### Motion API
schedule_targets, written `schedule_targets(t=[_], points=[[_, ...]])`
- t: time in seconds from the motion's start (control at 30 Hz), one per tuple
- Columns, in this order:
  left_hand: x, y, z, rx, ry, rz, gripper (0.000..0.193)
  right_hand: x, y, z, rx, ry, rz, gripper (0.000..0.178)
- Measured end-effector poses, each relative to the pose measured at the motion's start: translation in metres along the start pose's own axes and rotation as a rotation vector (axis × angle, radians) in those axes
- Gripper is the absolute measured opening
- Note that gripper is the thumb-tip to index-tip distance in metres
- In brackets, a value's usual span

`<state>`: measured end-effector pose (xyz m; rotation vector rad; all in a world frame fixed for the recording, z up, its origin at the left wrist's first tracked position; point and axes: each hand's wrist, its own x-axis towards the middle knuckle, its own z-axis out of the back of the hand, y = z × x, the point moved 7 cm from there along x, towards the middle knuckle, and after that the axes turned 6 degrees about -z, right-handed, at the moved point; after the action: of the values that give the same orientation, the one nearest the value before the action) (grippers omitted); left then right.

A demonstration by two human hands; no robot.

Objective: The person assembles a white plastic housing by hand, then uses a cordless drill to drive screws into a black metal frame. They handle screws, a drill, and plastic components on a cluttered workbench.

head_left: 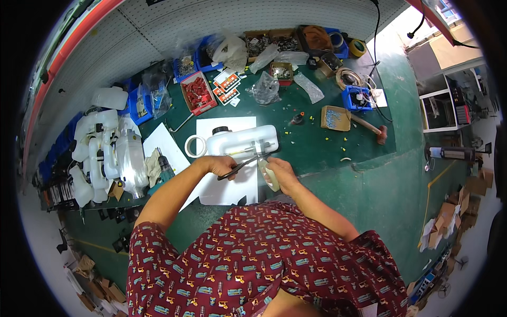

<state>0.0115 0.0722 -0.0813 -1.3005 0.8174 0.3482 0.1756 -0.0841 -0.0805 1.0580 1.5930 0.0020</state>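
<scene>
My left hand (pixel 223 165) is closed around a dark, slim tool (pixel 238 168) that looks like scissors; its tip points right. Pinched in my right hand (pixel 283 174) is a pale yellowish, see-through tube (pixel 271 178), bent along the fingers, its upper end close to the tool's tip. Just beyond both hands a white plastic tank (pixel 242 139) with a black cap (pixel 220 130) lies on its side on a white sheet (pixel 227 193). Fittings on the tank's near right side are partly hidden by the hands. A roll of white tape (pixel 195 146) sits left of the tank.
More white tanks (pixel 96 153) crowd the bench's left end, near a teal power drill (pixel 166 170). Behind are a box of red parts (pixel 198 93), plastic bags (pixel 265 89) and several blue bins. To the right are a cardboard box of blue parts (pixel 336 118) and a hammer (pixel 372 129).
</scene>
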Motion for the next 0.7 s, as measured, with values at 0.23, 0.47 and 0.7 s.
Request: schedule_targets(t=[0.23, 0.47, 0.7], points=[[0.015, -0.008, 0.007, 0.116, 0.022, 0.058, 0.033, -0.012, 0.010, -0.010, -0.049, -0.039, 0.011, 0.038], [-0.001, -0.026, 0.023, 0.310, -0.118, 0.074, 0.022, -0.028, 0.022, -0.011, -0.174, -0.010, -0.028, 0.029], [-0.002, -0.041, 0.002, 0.398, -0.091, 0.109, 0.033, -0.032, 0.063, 0.090, -0.978, -0.490, 0.461, 0.036]])
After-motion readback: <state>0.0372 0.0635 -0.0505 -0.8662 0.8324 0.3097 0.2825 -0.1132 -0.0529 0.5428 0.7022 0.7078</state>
